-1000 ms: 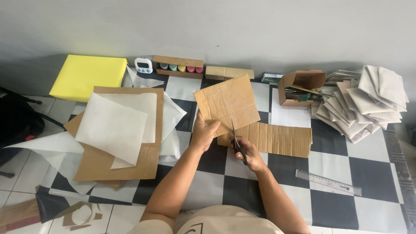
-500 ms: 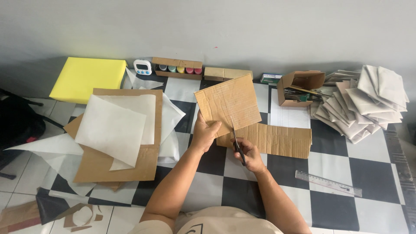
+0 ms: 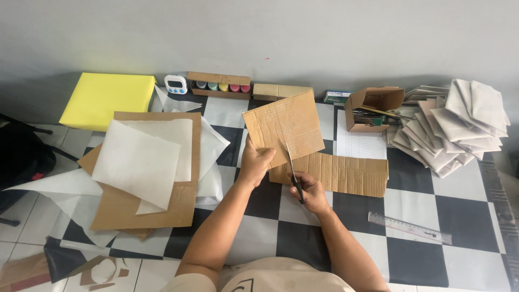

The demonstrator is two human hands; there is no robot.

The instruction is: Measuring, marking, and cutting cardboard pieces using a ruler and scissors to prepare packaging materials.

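My left hand grips the lower left edge of a square piece of brown corrugated cardboard, held up and tilted over the checkered floor. My right hand holds black-handled scissors, whose blades point up into the bottom edge of that piece. Under it lies a long strip of corrugated cardboard, flat on the floor.
Sheets of white paper lie on a large cardboard sheet at the left. A yellow pad, a small timer and a box of paint pots line the wall. Folded papers, an open carton and a clear ruler are at the right.
The held cardboard piece has shifted slightly and the scissor blades sit a little deeper in its lower edge. Both hands stay in nearly the same place.
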